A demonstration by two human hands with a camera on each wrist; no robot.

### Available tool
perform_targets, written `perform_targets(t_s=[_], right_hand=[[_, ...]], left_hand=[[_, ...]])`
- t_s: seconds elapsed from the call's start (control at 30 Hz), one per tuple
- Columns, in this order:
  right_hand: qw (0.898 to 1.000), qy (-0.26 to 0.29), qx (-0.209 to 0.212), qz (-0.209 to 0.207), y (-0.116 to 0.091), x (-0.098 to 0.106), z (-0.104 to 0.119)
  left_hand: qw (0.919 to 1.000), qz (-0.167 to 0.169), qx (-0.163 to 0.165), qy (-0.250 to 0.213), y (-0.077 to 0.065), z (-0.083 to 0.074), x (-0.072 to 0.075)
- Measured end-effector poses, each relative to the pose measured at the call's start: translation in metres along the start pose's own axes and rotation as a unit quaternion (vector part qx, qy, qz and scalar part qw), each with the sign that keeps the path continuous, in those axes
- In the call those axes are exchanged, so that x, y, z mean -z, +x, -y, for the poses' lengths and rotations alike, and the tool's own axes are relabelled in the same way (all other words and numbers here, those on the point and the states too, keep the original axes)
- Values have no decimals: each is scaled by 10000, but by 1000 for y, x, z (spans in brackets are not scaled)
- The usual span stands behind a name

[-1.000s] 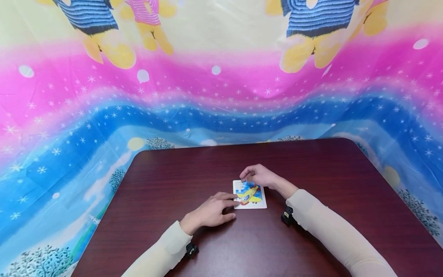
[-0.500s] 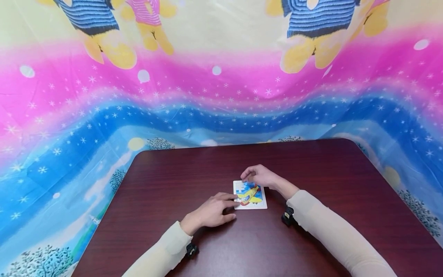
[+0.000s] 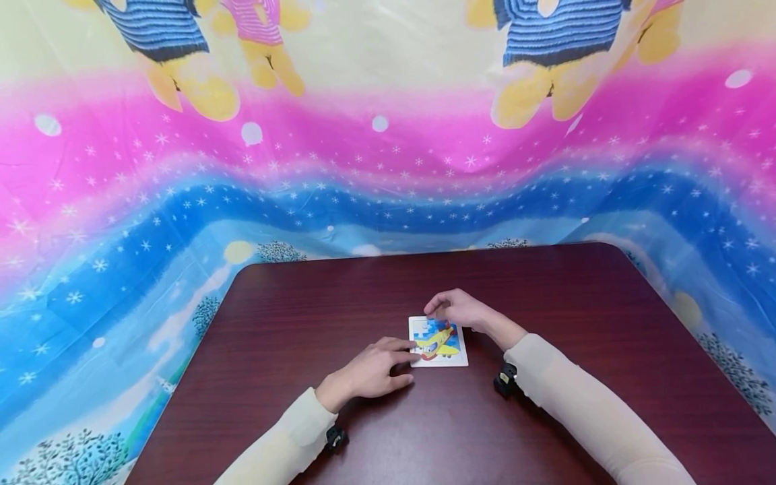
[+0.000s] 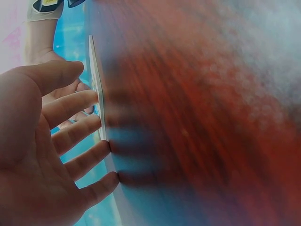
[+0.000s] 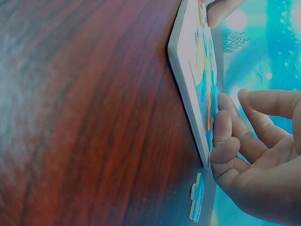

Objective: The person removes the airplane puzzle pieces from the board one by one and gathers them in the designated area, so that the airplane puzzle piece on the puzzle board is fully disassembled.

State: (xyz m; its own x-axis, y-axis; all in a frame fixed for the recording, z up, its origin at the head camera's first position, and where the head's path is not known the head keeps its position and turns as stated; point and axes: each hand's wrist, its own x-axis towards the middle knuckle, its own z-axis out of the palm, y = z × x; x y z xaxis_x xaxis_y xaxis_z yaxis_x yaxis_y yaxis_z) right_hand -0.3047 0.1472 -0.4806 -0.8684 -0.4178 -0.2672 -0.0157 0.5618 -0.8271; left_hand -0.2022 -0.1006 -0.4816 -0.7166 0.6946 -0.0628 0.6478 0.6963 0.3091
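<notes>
A small jigsaw puzzle [image 3: 444, 351] in a white frame shows a yellow airplane on blue, with a pale patch at its upper left. My left hand [image 3: 374, 368] has its fingers spread, and the fingertips overlap the puzzle's left side. Those fingers [image 4: 77, 103] reach the board's edge in the left wrist view. Over the puzzle's far edge, my right hand [image 3: 462, 309] bends its fingers down, covering part of the picture. The right wrist view shows its fingertips [image 5: 222, 127] right at the picture surface, thumb apart from them, no piece between.
A loose blue puzzle piece [image 5: 196, 197] lies on the table beside the board, near the right hand. The dark wooden table [image 3: 315, 296] ends at a printed cloth backdrop [image 3: 376, 168]. Black wrist cameras hang below both sleeves.
My right hand has shifted slightly to the right along the puzzle's far edge. The left hand stays in place, and the puzzle has not visibly moved.
</notes>
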Motion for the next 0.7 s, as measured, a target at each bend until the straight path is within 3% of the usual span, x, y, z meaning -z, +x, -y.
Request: perform_targets(t_s=[0.7], right_hand=[[9999,35,-66,-100,-4,1,0]], left_hand=[[10000,16,-5,-47,0,0,0]])
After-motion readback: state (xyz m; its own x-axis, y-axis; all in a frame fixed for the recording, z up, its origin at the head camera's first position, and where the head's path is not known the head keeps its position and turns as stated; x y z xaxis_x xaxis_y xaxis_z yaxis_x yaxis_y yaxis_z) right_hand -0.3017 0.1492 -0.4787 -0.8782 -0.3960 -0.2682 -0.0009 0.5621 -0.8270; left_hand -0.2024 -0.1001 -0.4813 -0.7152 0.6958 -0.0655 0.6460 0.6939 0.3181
